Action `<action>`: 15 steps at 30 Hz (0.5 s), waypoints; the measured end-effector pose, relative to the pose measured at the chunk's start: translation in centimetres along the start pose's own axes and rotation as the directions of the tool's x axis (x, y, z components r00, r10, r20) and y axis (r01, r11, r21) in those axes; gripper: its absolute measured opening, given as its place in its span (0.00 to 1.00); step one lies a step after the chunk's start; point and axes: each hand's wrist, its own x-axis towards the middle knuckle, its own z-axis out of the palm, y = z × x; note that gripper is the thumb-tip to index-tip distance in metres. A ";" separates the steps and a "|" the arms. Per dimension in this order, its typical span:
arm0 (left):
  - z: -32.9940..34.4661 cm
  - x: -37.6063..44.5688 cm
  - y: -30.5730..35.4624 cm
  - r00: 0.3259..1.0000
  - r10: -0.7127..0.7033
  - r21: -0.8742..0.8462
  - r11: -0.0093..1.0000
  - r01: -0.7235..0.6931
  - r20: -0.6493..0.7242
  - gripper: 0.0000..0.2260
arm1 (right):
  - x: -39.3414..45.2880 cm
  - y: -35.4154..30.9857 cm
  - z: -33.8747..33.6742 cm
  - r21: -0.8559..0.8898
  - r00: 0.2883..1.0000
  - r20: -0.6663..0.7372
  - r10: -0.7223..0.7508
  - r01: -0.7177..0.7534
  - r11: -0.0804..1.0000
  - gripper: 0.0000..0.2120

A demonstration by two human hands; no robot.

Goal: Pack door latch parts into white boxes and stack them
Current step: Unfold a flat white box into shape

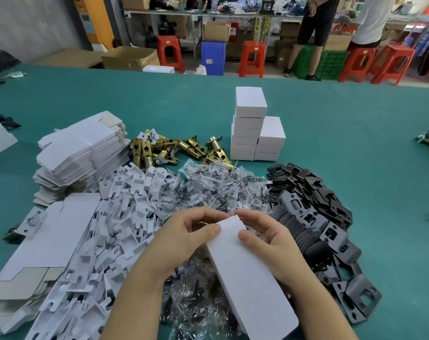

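Both my hands hold a long white box (247, 278) at its far end, low in the middle of the view. My left hand (181, 239) grips it with the thumb on top. My right hand (267, 236) pinches the same end from the right. Brass door latches (174, 149) lie in a heap further back. Bags of black screws (215, 190) are piled in the centre. Black strike plates (314, 217) lie heaped on the right. Closed white boxes (255, 128) stand stacked in two columns behind.
Flat unfolded box blanks (80, 153) are stacked at the left, with white card inserts (125, 212) spread in front. The green table (355, 133) stretches back. Red stools (252, 58), cartons and two standing people (311, 33) are beyond its far edge.
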 end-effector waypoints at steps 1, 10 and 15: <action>0.0 0.0 0.1 1.000 -0.001 -0.012 1.000 0.001 -0.005 0.10 | 0.0 0.0 0.0 0.002 1.000 0.003 -0.002 0.002 1.000 0.19; 0.6 0.1 0.1 0.997 -0.031 -0.058 0.998 0.027 -0.066 0.09 | 0.0 0.2 0.0 -0.068 0.997 0.007 -0.074 0.074 0.995 0.14; 1.7 0.3 -0.2 1.000 -0.005 -0.083 0.997 0.003 -0.016 0.12 | 0.2 0.1 0.0 -0.031 0.989 -0.109 -0.096 0.093 0.995 0.12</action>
